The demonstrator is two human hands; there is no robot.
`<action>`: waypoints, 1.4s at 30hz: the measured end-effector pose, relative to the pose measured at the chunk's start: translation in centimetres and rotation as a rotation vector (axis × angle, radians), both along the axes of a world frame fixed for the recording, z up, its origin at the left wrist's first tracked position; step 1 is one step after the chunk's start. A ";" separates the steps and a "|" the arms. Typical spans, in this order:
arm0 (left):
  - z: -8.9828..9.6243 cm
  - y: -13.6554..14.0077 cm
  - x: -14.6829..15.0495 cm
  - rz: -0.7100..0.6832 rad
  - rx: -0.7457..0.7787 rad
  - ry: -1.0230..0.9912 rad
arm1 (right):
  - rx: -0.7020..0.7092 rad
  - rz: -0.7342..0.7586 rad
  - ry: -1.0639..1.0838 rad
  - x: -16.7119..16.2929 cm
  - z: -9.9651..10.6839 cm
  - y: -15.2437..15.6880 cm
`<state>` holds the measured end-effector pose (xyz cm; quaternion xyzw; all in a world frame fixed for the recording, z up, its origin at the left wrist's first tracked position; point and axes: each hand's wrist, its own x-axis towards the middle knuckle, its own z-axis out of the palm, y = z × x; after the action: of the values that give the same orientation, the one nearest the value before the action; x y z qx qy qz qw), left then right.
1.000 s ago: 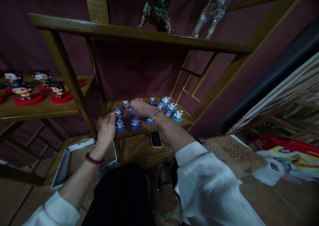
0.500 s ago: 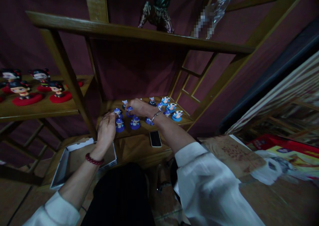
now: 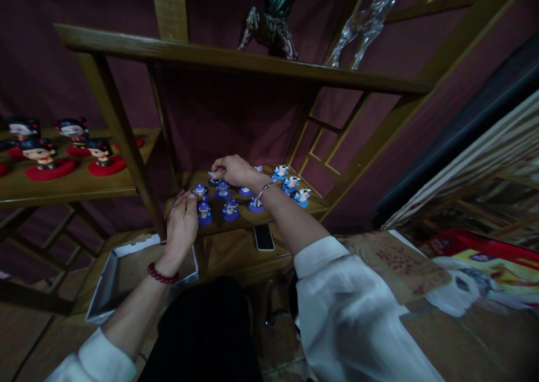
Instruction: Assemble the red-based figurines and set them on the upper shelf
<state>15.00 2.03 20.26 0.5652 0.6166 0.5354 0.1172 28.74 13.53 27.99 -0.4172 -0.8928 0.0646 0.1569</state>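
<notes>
My right hand [image 3: 234, 170] reaches to the back of the wooden shelf [image 3: 278, 219]. Its thumb and fingers pinch at the top of a small white-headed figurine with a dark base [image 3: 214, 180]. At the shelf's left end, my left hand [image 3: 183, 218] rests with fingers stretched out, its fingertips beside a purple figurine [image 3: 201, 192]. I cannot tell whether they touch it. More purple figurines stand in rows: one in front [image 3: 204, 213], another at the front middle [image 3: 231, 209], and one partly beneath my right wrist [image 3: 256, 204]. Blue-based figurines [image 3: 291, 184] line the right side.
A phone [image 3: 264, 237] lies on the lower ledge, right of an open shallow box [image 3: 126, 269]. Red-based figurines [image 3: 50, 166] occupy the left shelf. Overhead, a shelf bar [image 3: 244, 64] carries a dark statue [image 3: 272, 22] and a clear horse-like figure [image 3: 364, 22]. A carton [image 3: 387, 264] is at right.
My right hand has moved back and slightly left, from above the purple figurines to the dark-based figurine behind them. My left hand stays about where it was. The view has shifted slightly.
</notes>
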 end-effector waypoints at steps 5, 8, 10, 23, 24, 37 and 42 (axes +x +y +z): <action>-0.2 -0.1 0.1 0.025 0.015 0.001 | 0.012 -0.070 -0.082 -1.1 0.3 0.4; -0.2 -0.1 0.2 0.030 0.027 0.016 | 0.005 -0.118 -0.119 -1.7 0.6 0.4; -0.1 -0.1 0.2 0.029 0.033 0.021 | 0.002 -0.121 -0.149 -1.9 0.7 0.5; 0.1 -0.3 0.3 -0.008 0.027 0.007 | -0.065 -0.085 -0.320 -2.7 -0.3 2.8; 0.1 -0.3 0.3 -0.008 0.022 0.008 | -0.062 -0.086 -0.319 -2.8 -0.3 2.9; -0.1 -0.3 0.3 -0.016 0.025 0.055 | -0.039 -0.058 -0.316 -2.8 -0.3 2.8; 0.0 -0.3 0.3 0.001 0.021 0.083 | -0.038 -0.051 -0.319 -3.0 -0.3 2.6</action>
<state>15.33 1.74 20.24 0.5878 0.6157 0.5178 0.0852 25.72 16.17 27.71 -0.4475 -0.8942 0.0104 0.0066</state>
